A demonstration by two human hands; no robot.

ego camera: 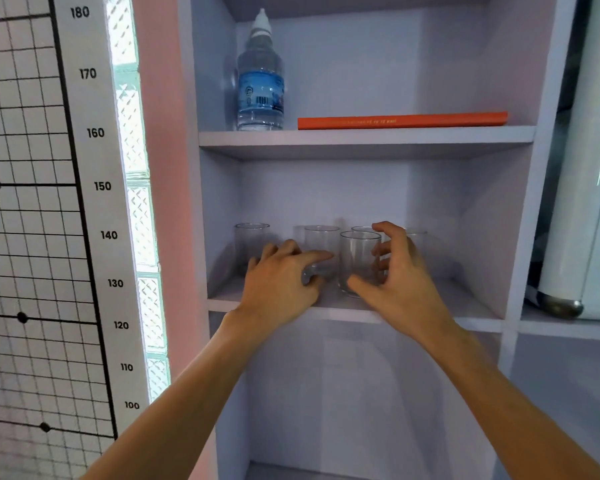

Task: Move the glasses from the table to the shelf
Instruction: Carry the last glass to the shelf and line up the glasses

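Several clear drinking glasses stand on the middle shelf (465, 308) of a pale lilac shelf unit. One glass (252, 242) stands alone at the left, and another (417, 237) sits at the back right, partly behind my fingers. My left hand (278, 282) has its index finger and thumb closed around the base of a glass (321, 240) in the middle. My right hand (402, 282) is just right of the front glass (359, 254). Its fingers are spread and curved, with the thumb near the glass's base. A further glass (362, 229) shows behind.
On the upper shelf (361, 142) stand a water bottle (260, 88) and a flat orange book (402, 120). A white rounded appliance (589, 202) stands to the right. A wall height scale (96, 133) and a glass-block strip (136, 168) are to the left.
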